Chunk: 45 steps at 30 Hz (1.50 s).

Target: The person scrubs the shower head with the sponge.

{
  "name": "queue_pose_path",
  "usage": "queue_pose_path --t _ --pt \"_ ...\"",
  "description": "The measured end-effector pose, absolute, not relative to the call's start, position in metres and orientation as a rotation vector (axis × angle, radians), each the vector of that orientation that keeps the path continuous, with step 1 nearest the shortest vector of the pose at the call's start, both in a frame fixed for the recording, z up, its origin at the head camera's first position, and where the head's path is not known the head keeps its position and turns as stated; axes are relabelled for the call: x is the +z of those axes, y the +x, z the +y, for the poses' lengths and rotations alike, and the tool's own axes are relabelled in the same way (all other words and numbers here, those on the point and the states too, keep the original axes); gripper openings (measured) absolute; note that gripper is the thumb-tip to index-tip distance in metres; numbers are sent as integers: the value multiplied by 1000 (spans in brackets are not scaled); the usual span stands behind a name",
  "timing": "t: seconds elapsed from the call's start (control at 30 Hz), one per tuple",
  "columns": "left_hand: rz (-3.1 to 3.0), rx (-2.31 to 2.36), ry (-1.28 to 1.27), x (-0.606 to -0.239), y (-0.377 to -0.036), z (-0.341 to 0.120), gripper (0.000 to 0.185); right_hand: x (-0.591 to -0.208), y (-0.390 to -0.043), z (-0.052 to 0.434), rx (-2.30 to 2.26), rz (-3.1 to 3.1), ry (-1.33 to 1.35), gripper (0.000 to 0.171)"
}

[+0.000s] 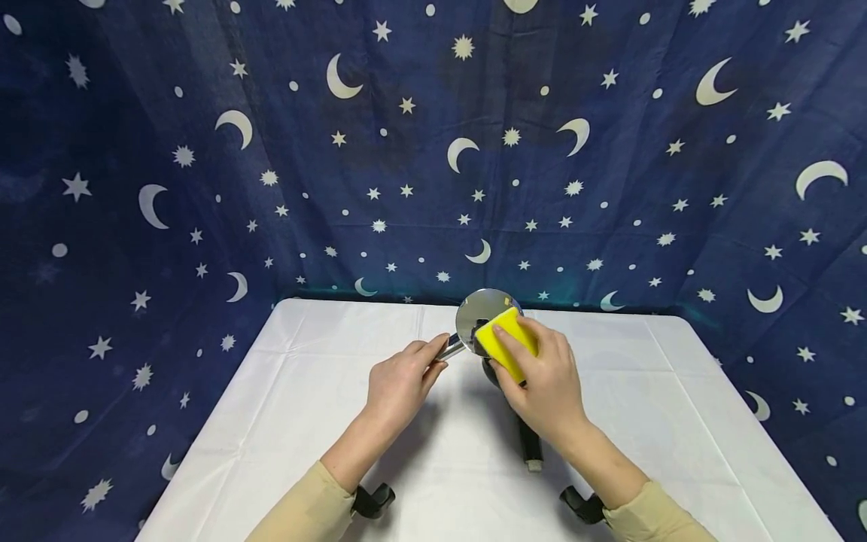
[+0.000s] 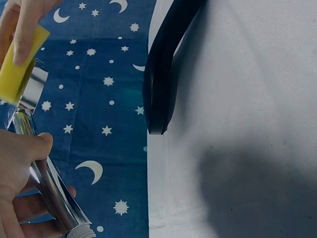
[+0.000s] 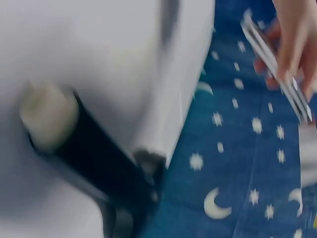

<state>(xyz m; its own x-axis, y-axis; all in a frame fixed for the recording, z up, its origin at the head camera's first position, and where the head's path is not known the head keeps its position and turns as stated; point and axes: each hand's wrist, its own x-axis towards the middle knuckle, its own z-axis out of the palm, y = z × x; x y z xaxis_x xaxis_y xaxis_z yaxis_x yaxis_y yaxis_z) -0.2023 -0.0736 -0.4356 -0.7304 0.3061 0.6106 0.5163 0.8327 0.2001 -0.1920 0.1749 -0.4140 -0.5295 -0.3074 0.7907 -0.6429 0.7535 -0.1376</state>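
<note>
The left hand (image 1: 400, 380) holds a shiny metal tool, a pizza cutter (image 1: 482, 316) by its look, above the middle of the table (image 1: 305, 391). The grip of this hand is closed around the polished metal handle (image 2: 47, 183); the left wrist view shows the thumb lying over the handle and the fingers curled beneath it. The round blade points away from the person and stands at the far end of the handle, raised above the table surface.

The right hand (image 1: 545, 380) holds a yellow sponge (image 1: 506, 340). Its grip is clamped on the sponge, with the fingers over the top face and the thumb at the near edge. The sponge lies against the flat face of the round blade, touching it on its right side. In the left wrist view, the sponge (image 2: 17, 69) covers the upper part of the metal, with a fingertip pressed on it.

A second tool with a black handle (image 1: 530, 444) lies on the table under the right hand and forearm. A pale cap closes its near end, shown close up in the right wrist view (image 3: 47, 116); its far end is hidden behind the right hand.

The table carries a white cloth. A dark blue curtain (image 1: 203, 150) printed with moons and stars hangs behind and on both sides.
</note>
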Motion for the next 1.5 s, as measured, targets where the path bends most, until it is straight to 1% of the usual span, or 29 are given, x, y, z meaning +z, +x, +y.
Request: queue_pose_path --t 0.13,0.23,0.3,0.5,0.57,0.67,0.83,0.9,0.97,1.07,1.13,1.2,1.27,1.37,1.5 --pt "-2435 -465 -605 -436 -202 -72 46 -423 -187 160 439 -2133 880 50" --pt "-2449 -457 -601 -436 -202 -73 46 -422 -191 161 386 -2129 942 51" --pt "-2461 -456 -595 -435 -201 -73 46 -416 -197 167 402 -2141 897 51" --pt "-2528 -485 -589 -436 -200 -71 42 -398 -221 185 535 -2244 559 48" --pt "-2551 -495 -588 -437 -199 -69 41 -397 -223 181 545 -2268 537 48" --pt "-2562 -495 -589 -438 -199 -67 39 -402 -217 167 523 -2282 632 48" --pt "-2564 -489 -591 -438 -198 -64 23 -411 -204 148 409 -2269 849 48" --pt "-2559 -481 -591 -438 -198 -64 22 -410 -207 150 381 -2263 871 49" --pt "-2552 -466 -593 -438 -197 -65 26 -404 -215 158 384 -2272 829 48" --pt "-2528 -423 -605 -439 -197 -67 37 -395 -230 173 442 -2292 668 47" --pt "-2516 -396 -612 -440 -197 -67 39 -390 -236 178 484 -2304 561 46" --pt "-2497 -369 -620 -441 -197 -67 41 -390 -238 176 493 -2311 527 47" --pt "-2473 -345 -631 -443 -197 -67 43 -391 -234 169 477 -2313 575 46" --pt "-2436 -316 -647 -444 -198 -67 43 -394 -226 153 414 -2302 726 45" --pt "-2404 -261 -656 -444 -198 -66 42 -391 -222 142 277 -2272 857 39"
